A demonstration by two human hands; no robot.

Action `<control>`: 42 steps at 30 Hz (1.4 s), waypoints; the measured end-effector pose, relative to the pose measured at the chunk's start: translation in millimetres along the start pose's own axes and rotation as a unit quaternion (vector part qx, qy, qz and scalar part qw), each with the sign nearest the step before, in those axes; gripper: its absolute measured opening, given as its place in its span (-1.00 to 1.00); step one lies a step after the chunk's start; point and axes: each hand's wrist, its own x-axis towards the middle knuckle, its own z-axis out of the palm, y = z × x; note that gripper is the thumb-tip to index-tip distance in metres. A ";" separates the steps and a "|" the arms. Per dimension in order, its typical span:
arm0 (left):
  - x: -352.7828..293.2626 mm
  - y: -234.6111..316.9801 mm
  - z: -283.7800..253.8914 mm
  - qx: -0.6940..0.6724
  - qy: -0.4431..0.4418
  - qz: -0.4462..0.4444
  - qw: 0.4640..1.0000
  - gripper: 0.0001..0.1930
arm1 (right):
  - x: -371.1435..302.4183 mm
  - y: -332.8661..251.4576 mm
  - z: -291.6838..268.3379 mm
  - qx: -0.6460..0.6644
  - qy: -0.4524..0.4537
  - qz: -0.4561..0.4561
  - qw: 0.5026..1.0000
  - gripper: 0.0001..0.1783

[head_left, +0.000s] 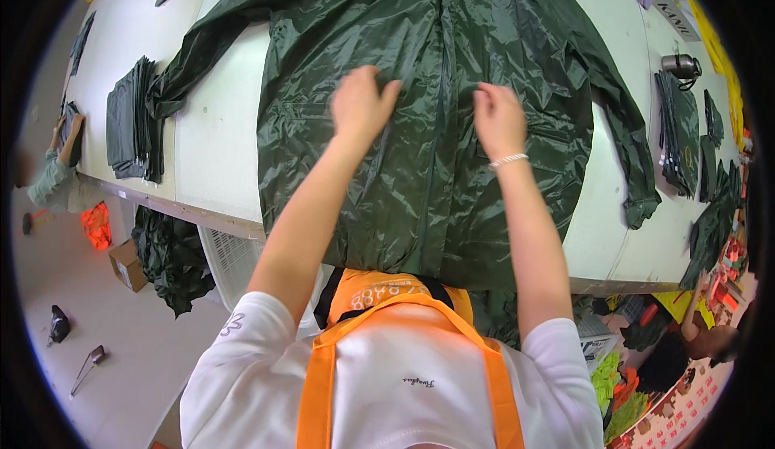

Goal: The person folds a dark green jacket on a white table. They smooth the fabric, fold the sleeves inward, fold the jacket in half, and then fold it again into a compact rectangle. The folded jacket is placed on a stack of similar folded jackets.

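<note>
A dark green shiny raincoat [420, 199] lies spread flat on a white table [214, 146], sleeves stretched out to both sides. My left hand [361, 103] rests flat on the coat's chest, left of the centre front seam, fingers slightly apart. Just right of that seam, my right hand [498, 118], with a thin bracelet at the wrist, presses palm down on the fabric. Neither hand grips anything. The coat's hem hangs over the near table edge.
A stack of folded dark green garments [133, 122] sits at the table's left. More folded pieces [676, 130] and a dark cylindrical object [680, 65] lie at the right. Another person [60, 178] works at far left. A cardboard box [127, 265] stands on the floor.
</note>
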 end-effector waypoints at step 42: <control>-119.4 10.5 0.6 -0.022 -0.202 -0.016 0.979 -0.58 | -145.6 -47.5 18.0 0.207 -0.139 0.199 0.948 -0.81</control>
